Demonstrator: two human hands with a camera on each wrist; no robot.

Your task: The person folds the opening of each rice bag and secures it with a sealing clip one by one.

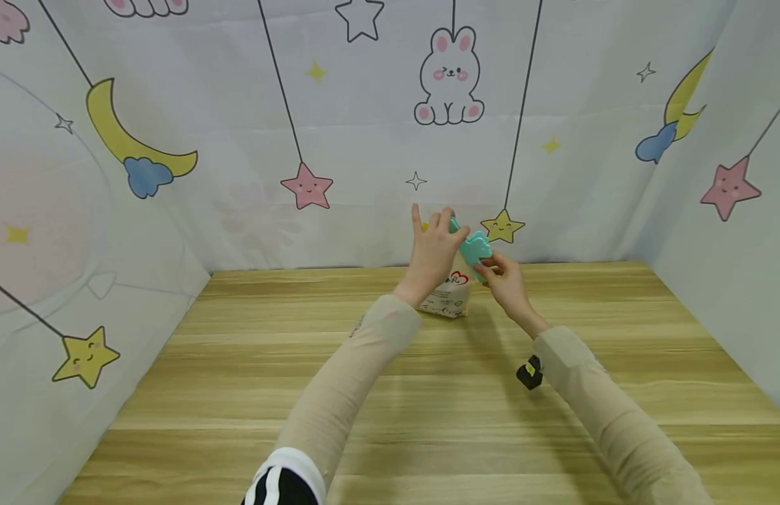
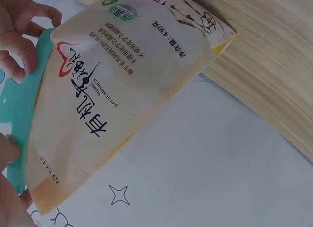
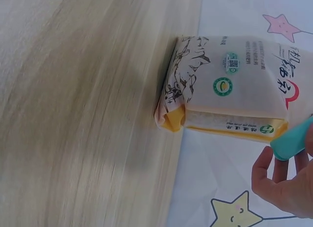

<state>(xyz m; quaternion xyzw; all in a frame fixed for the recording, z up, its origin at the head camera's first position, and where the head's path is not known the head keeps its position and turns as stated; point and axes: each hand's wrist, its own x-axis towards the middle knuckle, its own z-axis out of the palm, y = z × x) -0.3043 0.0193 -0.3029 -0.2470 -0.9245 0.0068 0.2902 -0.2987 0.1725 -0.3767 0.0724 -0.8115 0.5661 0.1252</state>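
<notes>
A cream paper bag (image 1: 445,303) marked 430 g, with a red heart and dark Chinese writing, stands upright at the back of the table. Across its top edge lies a teal bag clip (image 1: 475,248), seen along the bag's mouth in the left wrist view. My left hand (image 1: 433,244) pinches one end of the clip, its little finger raised. At the other end, my right hand (image 1: 506,284) grips the clip between thumb and fingers. The right wrist view shows the clip's tip (image 3: 289,143) at the bag's upper corner, fingers curled behind it.
A small black object (image 1: 530,373) with a yellow patch lies on the wooden table (image 1: 238,365), beside my right sleeve. Directly behind the bag hangs a white curtain (image 1: 371,126) printed with stars, moons and a rabbit; it continues along both sides.
</notes>
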